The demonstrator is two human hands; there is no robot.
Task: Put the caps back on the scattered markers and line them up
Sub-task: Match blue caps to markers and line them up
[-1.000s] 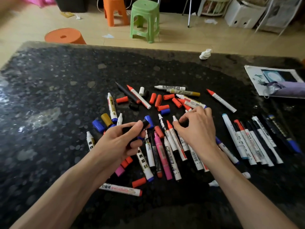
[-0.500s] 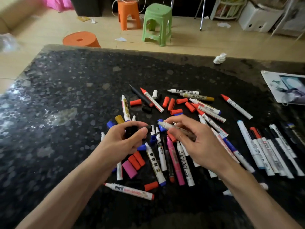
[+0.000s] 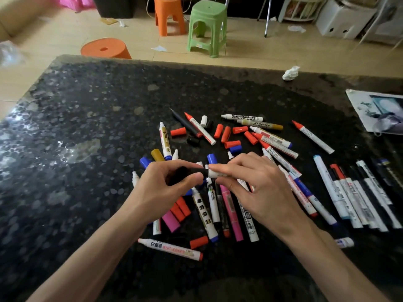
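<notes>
Left hand point(image 3: 161, 190) is curled, thumb and fingers pinching a black cap point(image 3: 182, 172). Right hand point(image 3: 259, 188) pinches a white marker point(image 3: 214, 173) between thumb and index finger, other fingers loosely bent. The cap's mouth and the marker's front end meet or nearly meet, can't tell if the cap is seated. Both are held over the pile, just beyond the far end of the pink marker point(image 3: 231, 212). The pink marker lies flat on the black table point(image 3: 87, 110), mid-pile, among white-barrelled markers fanned side by side and partly under the right hand. Loose red caps point(image 3: 225, 134) are scattered beyond the pink marker, beside a red-tipped uncapped marker point(image 3: 201, 129). Gold cap point(image 3: 157, 155) and blue cap point(image 3: 145, 162) sit beyond and left of the pink marker, just past the left hand's knuckles. Pink cap point(image 3: 171, 221) is left of the pink marker, near the left wrist. Crosswise marker point(image 3: 170, 249), white with a red end, lies nearer the person than the pink marker. Row of markers point(image 3: 357, 197) is laid parallel, well right of the pink marker. Crumpled tissue point(image 3: 291, 73) is far beyond it at the table's far edge, printed sheet point(image 3: 375, 110) far right of it.
</notes>
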